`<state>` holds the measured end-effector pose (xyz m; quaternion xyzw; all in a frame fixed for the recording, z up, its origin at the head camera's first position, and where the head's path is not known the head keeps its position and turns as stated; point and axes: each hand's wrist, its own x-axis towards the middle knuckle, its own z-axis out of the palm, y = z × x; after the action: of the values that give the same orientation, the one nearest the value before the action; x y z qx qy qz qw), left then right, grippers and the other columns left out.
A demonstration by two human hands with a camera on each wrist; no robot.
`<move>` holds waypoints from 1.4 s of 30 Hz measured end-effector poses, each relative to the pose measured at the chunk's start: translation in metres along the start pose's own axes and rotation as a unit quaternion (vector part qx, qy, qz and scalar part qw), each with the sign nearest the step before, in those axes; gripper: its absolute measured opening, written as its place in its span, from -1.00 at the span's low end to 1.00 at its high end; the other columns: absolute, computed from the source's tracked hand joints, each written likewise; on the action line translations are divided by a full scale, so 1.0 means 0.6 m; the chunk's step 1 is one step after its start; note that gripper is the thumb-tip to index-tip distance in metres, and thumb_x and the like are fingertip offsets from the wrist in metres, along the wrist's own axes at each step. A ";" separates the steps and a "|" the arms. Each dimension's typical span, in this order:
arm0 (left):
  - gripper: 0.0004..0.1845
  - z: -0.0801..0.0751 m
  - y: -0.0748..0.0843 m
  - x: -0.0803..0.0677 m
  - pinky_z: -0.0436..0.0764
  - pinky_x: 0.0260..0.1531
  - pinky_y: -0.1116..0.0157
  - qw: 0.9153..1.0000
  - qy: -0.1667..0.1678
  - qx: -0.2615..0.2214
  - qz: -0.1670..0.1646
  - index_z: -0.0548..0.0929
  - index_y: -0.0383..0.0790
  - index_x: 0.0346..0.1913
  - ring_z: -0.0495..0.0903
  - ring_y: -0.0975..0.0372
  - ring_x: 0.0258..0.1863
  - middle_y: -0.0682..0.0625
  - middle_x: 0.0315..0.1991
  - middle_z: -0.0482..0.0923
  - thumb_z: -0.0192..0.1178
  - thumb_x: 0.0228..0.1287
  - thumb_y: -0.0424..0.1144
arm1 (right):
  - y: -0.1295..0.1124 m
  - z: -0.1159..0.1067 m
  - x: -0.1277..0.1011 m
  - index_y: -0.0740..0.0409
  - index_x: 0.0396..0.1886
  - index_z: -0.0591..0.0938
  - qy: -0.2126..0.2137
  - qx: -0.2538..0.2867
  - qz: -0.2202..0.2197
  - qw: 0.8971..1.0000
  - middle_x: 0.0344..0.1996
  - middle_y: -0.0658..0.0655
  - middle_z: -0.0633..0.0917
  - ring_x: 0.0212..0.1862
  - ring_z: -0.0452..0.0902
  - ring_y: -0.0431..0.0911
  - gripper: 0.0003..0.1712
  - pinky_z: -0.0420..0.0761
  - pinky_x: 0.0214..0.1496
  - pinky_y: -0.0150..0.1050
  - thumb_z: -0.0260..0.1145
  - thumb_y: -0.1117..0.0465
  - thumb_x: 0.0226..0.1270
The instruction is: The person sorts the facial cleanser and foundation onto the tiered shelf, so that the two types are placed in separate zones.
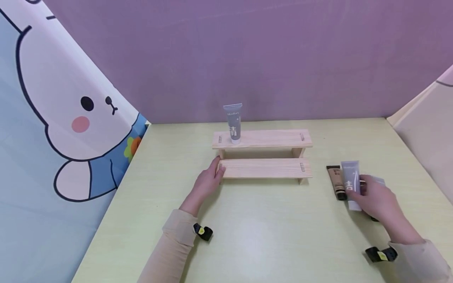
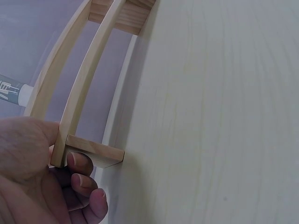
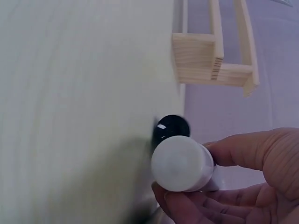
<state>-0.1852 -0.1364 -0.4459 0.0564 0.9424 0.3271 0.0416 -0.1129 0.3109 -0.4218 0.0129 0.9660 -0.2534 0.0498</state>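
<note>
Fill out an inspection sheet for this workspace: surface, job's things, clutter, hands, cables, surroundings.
Surface: pale green table, bare in front.
Job's things: two-step wooden rack; grey tube upright on its top step; second grey tube in the right hand; brown tube lying on the table beside it.
Clutter: nothing seen.
Hands: left hand holds the rack's lower-left end; right hand has its grip round the second grey tube.
Cables: nothing seen.
Surroundings: purple back wall; bear-print panel at left.
</note>
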 end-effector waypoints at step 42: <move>-0.43 0.001 -0.002 0.002 0.35 0.00 0.04 1.000 -0.006 -0.020 -0.004 0.00 0.12 0.35 0.38 0.00 0.08 -0.13 0.13 0.38 -0.22 0.32 0.10 | -0.122 -0.026 0.031 0.11 0.28 0.08 0.102 0.135 -0.090 0.981 -0.14 0.27 0.45 -0.29 0.55 0.22 -0.25 0.53 -0.58 -0.28 0.18 0.03 0.19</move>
<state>-0.1862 -0.1371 -0.4473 0.0539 0.9356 0.3455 0.0498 -0.1365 0.2547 -0.3745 -0.0418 0.9200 -0.3826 -0.0739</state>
